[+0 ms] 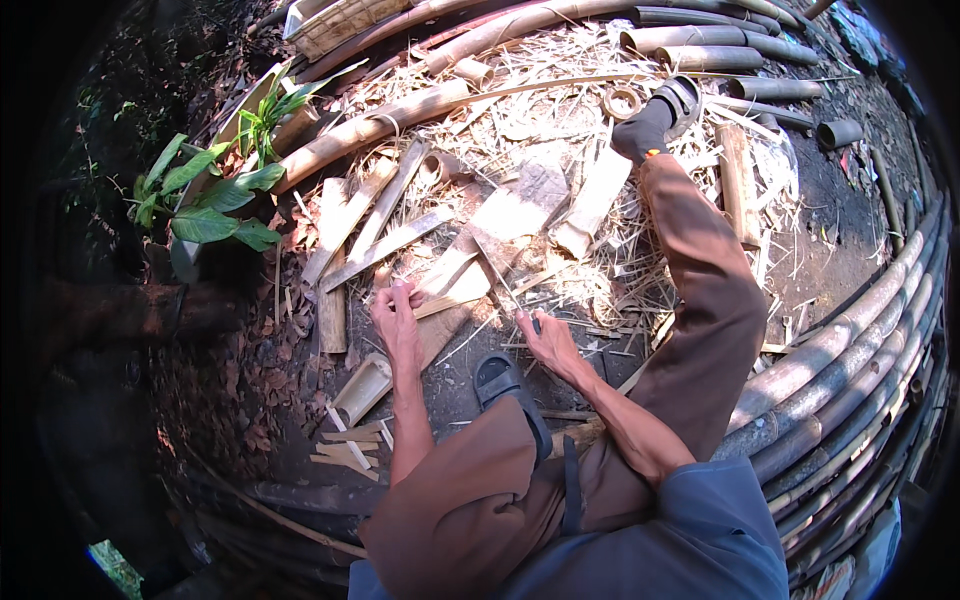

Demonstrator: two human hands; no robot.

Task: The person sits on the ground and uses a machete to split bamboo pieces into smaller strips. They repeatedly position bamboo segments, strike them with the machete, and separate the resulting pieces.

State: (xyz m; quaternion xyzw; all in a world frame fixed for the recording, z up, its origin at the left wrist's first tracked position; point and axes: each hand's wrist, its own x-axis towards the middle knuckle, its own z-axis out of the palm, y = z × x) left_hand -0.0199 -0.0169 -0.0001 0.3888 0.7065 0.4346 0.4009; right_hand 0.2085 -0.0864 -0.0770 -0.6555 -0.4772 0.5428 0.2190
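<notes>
My right hand [552,348] is closed round the handle of a knife [497,268], whose long blade points up and to the left over the work spot. Opposite it, my left hand [400,318] has its fingers pinched at the near end of a pale bamboo strip [445,300]; glare blurs the exact grip. The strip slants toward the blade. Beneath both lies a flat wooden board [535,195], partly in bright sun. Several split bamboo pieces [385,248] lie beyond my left hand.
Cut strips [345,452] and a split bamboo trough [362,390] lie near my left forearm. Shavings [610,280] cover the ground ahead. Long bamboo poles [830,340] curve along the right; short dark tubes [700,50] lie at the far right. A leafy plant [205,195] stands left.
</notes>
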